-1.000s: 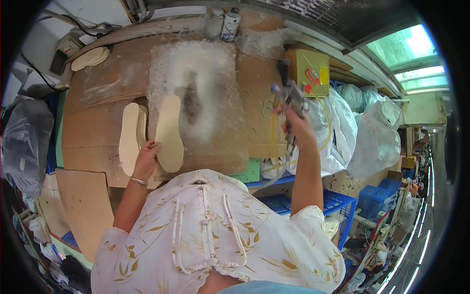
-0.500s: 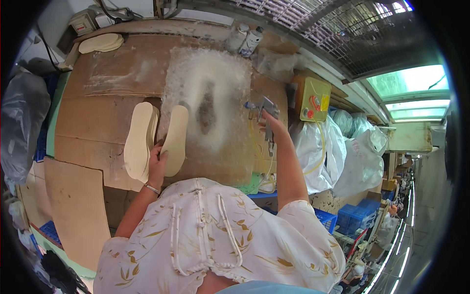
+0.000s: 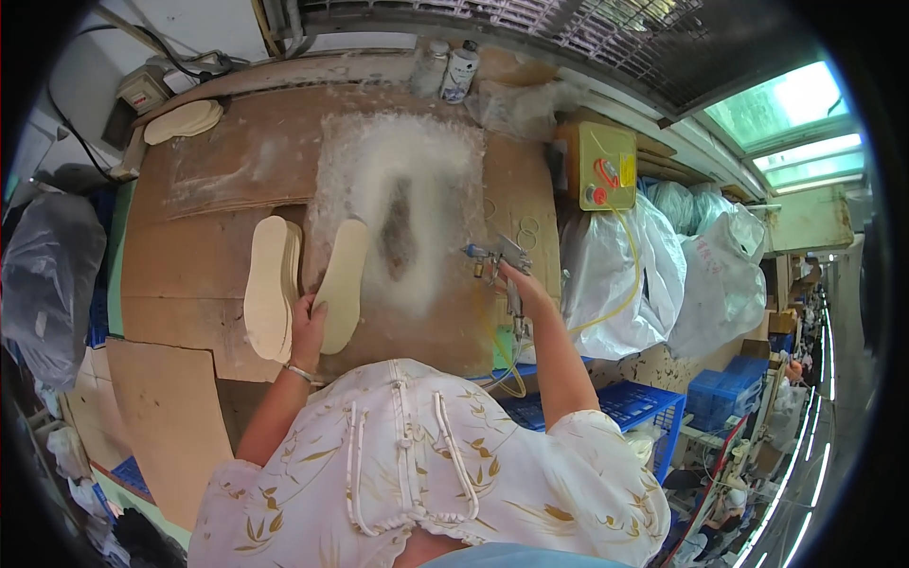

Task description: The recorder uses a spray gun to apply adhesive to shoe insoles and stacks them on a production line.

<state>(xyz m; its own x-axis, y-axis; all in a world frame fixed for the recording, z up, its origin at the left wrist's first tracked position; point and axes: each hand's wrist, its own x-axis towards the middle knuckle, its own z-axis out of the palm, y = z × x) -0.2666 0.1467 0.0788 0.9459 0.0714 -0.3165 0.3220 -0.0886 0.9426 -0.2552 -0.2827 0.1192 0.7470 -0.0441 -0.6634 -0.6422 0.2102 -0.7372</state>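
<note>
My left hand (image 3: 307, 327) pinches the near edge of a single cream insole (image 3: 346, 284), its toe pointing away from me. Just left of it lies a stack of matching insoles (image 3: 270, 289) on the cardboard. In my right hand (image 3: 521, 287) is a metal spray gun (image 3: 511, 260), fingers wrapped round its handle and the nozzle pointing left. A yellow hose hangs from the gun. Between the hands, a whitish crusted patch (image 3: 440, 180) covers the cardboard, with a darker sole-shaped spot (image 3: 398, 222) in its middle.
More insoles (image 3: 185, 121) lie at the far left corner. A bottle (image 3: 460, 71) and a clear jar (image 3: 431, 68) stand at the back edge. To the right are a yellow can (image 3: 606, 168) with the hose, white plastic bags (image 3: 625, 284) and a blue crate (image 3: 630, 402).
My right hand has drawn the spray gun slightly nearer to me. The left hand still holds the insole in about the same place beside the stack. The whole view has shifted a little.
</note>
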